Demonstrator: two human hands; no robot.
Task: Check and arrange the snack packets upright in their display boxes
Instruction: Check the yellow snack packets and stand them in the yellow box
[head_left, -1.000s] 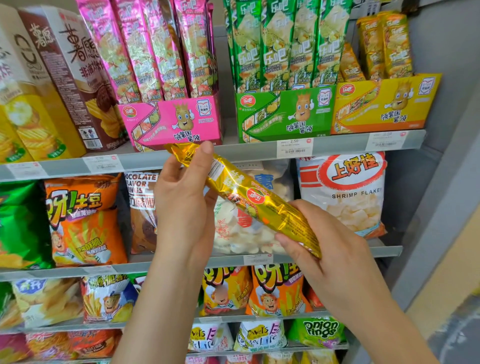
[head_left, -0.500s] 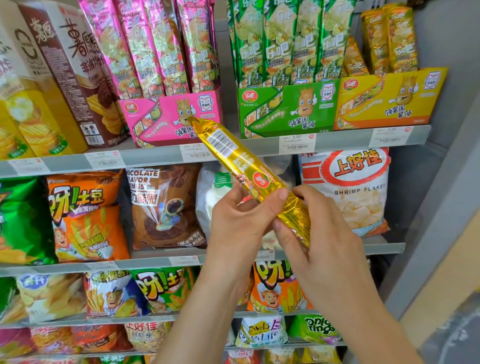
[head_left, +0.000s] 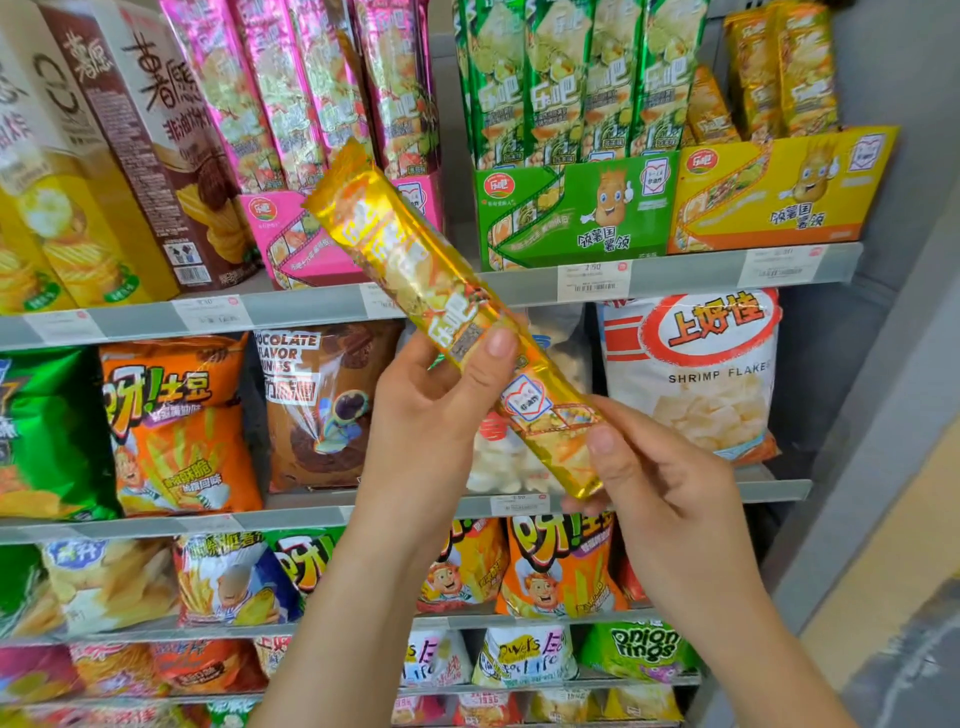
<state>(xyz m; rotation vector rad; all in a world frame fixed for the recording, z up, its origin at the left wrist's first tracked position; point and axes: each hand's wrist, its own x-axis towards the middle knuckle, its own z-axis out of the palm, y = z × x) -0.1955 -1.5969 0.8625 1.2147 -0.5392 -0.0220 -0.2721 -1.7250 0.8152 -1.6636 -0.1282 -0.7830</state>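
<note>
Both hands hold one gold snack packet (head_left: 457, 312) in front of the shelves, tilted with its top end up-left over the pink display box (head_left: 291, 244). Left hand (head_left: 431, 410): fingers curled behind the packet's middle, thumb pressed on its front. Right hand (head_left: 654, 467): thumb and fingers pinch the lower end. The yellow display box (head_left: 779, 192) stands on the top shelf, far right.

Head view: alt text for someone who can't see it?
A gold snack packet is held tilted, left hand gripping its middle, right hand its lower end. Behind it, a pink box, green box and yellow box stand on the top shelf.
</note>
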